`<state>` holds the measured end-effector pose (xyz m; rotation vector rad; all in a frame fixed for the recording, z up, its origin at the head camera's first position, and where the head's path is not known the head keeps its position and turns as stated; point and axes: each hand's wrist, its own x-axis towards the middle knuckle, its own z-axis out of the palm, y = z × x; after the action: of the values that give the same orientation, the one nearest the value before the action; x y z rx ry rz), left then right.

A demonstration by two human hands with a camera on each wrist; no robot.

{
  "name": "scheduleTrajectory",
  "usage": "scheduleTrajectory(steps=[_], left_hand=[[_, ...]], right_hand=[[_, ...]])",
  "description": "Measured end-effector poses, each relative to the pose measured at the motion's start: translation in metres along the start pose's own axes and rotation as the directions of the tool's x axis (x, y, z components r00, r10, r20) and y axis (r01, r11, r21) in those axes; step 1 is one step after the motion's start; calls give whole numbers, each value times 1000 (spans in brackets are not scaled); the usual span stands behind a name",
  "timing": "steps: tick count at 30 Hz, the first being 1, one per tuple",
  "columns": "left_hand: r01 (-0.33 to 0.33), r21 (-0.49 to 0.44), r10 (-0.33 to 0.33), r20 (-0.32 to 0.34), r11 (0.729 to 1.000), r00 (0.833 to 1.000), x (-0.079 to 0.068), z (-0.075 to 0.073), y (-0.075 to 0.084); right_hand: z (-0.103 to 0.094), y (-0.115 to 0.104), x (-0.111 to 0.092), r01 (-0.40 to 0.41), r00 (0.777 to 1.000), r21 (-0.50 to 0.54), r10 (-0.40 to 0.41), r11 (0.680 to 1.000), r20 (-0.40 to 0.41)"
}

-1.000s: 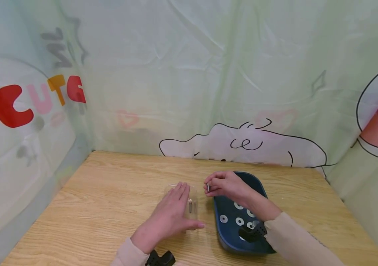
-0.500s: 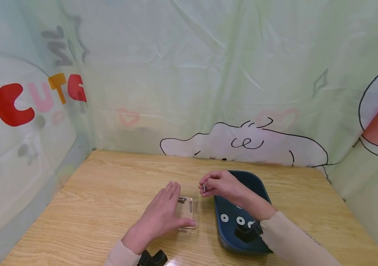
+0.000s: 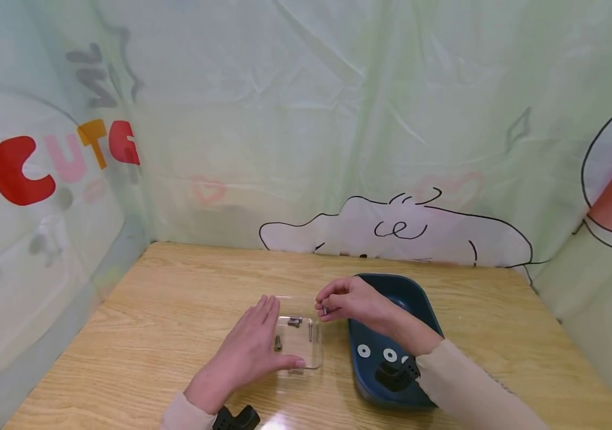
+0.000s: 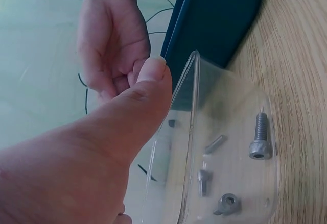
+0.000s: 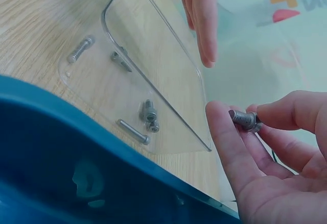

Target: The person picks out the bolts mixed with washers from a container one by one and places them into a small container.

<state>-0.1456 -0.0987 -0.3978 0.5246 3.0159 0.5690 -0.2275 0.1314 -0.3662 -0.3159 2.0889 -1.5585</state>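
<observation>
My right hand point(image 3: 357, 303) pinches a short socket head bolt point(image 5: 246, 120) between thumb and fingertips, just beyond the right side of a clear plastic box point(image 3: 306, 368). In the right wrist view the bolt is tilted, its threaded end toward the index finger. Several more socket head bolts point(image 5: 149, 112) lie loose on the bottom of the box. My left hand point(image 3: 247, 346) lies along the box's left side with straight fingers. Its thumb point(image 4: 145, 81) overlaps the near rim.
A dark blue bin point(image 3: 361, 388) stands right of the clear box, under my right forearm. Flat white washers point(image 3: 363, 351) show on its floor, others hidden by the wrist camera. The wooden table point(image 3: 139, 322) ends at a printed curtain point(image 3: 230, 149).
My left hand has shifted left, uncovering more of the clear box and its bolts. My right hand has moved slightly left toward the box with the bolt still pinched.
</observation>
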Motion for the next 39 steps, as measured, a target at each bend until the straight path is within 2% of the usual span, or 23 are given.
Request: scheduleTrajectory(steps=[9,28,39], left_hand=[[29,5,-29,8,1000,1000,-4,1,-7],[49,-3,-49,12,999,999,-8,4,-14],[43,32,-43,19,999,999,-6,5,-13]], right_hand=[[8,1,2,14,997,-8,-14,1000,71],[27,2,9,31,991,-67,-22,997,134],[36,2,14,41,992,-127,-25,991,125]])
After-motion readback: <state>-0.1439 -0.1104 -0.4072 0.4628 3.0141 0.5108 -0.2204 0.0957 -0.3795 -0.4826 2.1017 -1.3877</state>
